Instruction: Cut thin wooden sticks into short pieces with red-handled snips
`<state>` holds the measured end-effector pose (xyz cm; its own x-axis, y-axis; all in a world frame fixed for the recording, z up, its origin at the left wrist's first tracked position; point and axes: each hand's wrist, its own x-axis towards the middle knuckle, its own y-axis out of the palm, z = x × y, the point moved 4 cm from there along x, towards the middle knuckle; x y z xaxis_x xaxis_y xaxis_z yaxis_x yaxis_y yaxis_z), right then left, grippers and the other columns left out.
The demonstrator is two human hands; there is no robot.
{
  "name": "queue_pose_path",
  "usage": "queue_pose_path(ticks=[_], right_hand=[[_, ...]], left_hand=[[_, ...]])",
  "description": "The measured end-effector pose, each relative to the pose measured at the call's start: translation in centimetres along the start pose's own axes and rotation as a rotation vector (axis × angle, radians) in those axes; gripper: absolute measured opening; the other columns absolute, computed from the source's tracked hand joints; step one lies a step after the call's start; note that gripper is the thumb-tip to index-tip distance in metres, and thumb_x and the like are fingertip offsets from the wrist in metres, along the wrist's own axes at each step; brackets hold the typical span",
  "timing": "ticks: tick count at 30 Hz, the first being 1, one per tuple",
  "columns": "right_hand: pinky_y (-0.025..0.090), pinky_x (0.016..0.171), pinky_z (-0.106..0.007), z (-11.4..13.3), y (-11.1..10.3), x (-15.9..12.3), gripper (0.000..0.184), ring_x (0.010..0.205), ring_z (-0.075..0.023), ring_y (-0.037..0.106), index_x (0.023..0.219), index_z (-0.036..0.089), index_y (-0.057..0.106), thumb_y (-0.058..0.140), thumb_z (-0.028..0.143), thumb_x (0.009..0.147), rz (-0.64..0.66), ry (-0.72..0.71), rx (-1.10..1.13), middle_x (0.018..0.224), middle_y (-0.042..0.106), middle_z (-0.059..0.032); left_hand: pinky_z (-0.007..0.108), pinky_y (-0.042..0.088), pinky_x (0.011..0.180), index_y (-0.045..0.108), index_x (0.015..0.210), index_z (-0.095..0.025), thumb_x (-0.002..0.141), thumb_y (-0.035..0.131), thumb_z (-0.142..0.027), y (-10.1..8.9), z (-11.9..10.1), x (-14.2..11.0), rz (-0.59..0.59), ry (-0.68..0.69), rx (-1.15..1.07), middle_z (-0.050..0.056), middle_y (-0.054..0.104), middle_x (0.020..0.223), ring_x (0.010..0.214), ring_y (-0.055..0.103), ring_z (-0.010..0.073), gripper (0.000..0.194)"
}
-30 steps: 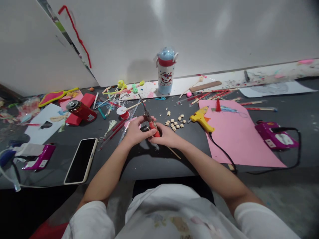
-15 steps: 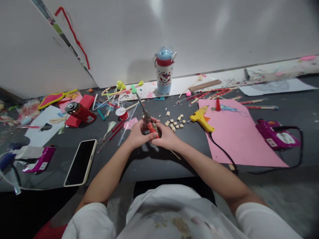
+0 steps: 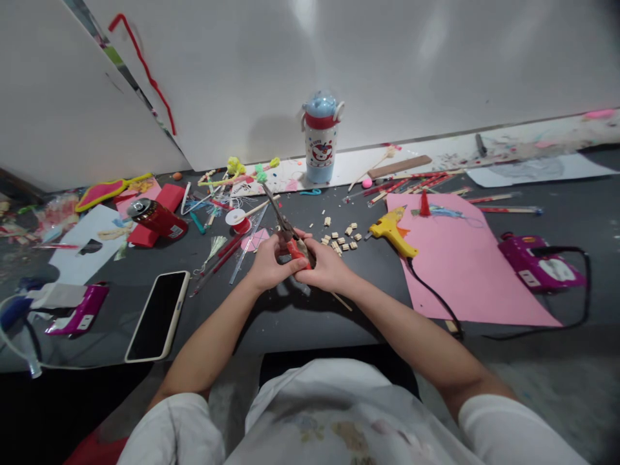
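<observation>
Metal tool point(image 3: 285, 226), matt pink paper point(image 3: 455, 271), glossy phone point(image 3: 157, 316)

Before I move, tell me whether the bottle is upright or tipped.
Upright: the bottle stands on its base, with the blue lid uppermost.

white shirt point(image 3: 283, 394), short sleeves point(image 3: 180, 423), bare forearms point(image 3: 220, 320) — blurred print point(image 3: 349, 436) across front

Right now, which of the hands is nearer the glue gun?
Right. The right hand is to the left of the glue gun, apart from it; the left hand is farther left, beyond the right hand.
</observation>
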<state>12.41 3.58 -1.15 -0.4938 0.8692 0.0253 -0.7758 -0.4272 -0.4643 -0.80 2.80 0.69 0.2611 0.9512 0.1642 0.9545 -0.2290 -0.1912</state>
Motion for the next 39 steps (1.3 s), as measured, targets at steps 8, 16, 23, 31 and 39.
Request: queue_pose_path(ticks=[8, 16, 23, 31, 39], right_hand=[[0.044, 0.067, -0.029, -0.1, -0.3, 0.2, 0.047, 0.076, -0.0181, 0.059, 0.107, 0.019, 0.052, 0.064, 0.036, 0.066, -0.022, 0.012, 0.037, 0.09, 0.064, -0.0029], [0.037, 0.061, -0.026, 0.0, -2.9, 0.4, 0.038, 0.067, -0.0148, 0.053, 0.095, 0.02, 0.047, 0.062, 0.041, 0.068, -0.116, 0.04, -0.062, 0.077, 0.057, 0.0023], [0.031, 0.055, -0.026, 0.8, -3.4, 0.0, 0.034, 0.061, -0.0144, 0.048, 0.086, 0.021, 0.044, 0.062, 0.039, 0.064, -0.02, -0.021, -0.236, 0.075, 0.057, 0.0006], [0.034, 0.057, -0.026, 1.2, -2.9, -0.2, 0.035, 0.065, -0.0163, 0.05, 0.091, 0.019, 0.045, 0.061, 0.037, 0.065, 0.043, -0.079, -0.311, 0.077, 0.057, -0.003], [0.035, 0.06, -0.027, 1.0, -2.7, -0.2, 0.039, 0.069, -0.0168, 0.05, 0.094, 0.018, 0.046, 0.061, 0.038, 0.065, 0.069, -0.119, -0.293, 0.081, 0.056, -0.0038]], left_hand=[[0.039, 0.05, 0.092, 0.054, 0.114, -0.017, 0.062, 0.077, -0.048, -0.2, 0.8, 0.6, 0.004, -0.006, -0.051, 0.016, 0.063, 0.119, 0.105, 0.063, 0.0248, 0.065], [0.039, 0.048, 0.095, 0.046, 0.125, -0.022, 0.068, 0.07, -0.053, -4.4, 1.8, 1.8, -0.184, 0.08, -0.134, 0.014, 0.059, 0.123, 0.113, 0.059, 0.0244, 0.07], [0.03, 0.05, 0.084, 0.057, 0.112, -0.022, 0.073, 0.069, -0.044, -7.1, -0.4, 1.0, -0.532, 0.275, 0.35, 0.008, 0.065, 0.107, 0.098, 0.063, 0.0178, 0.046], [0.027, 0.047, 0.072, 0.067, 0.079, -0.02, 0.081, 0.056, -0.02, -6.6, -2.3, -0.3, -0.529, 0.493, 0.925, 0.003, 0.068, 0.074, 0.073, 0.062, 0.0147, 0.011], [0.026, 0.045, 0.066, 0.064, 0.073, -0.019, 0.075, 0.05, -0.008, -6.6, -3.0, -0.5, -0.411, 0.545, 0.899, 0.001, 0.065, 0.066, 0.066, 0.06, 0.0137, 0.019]])
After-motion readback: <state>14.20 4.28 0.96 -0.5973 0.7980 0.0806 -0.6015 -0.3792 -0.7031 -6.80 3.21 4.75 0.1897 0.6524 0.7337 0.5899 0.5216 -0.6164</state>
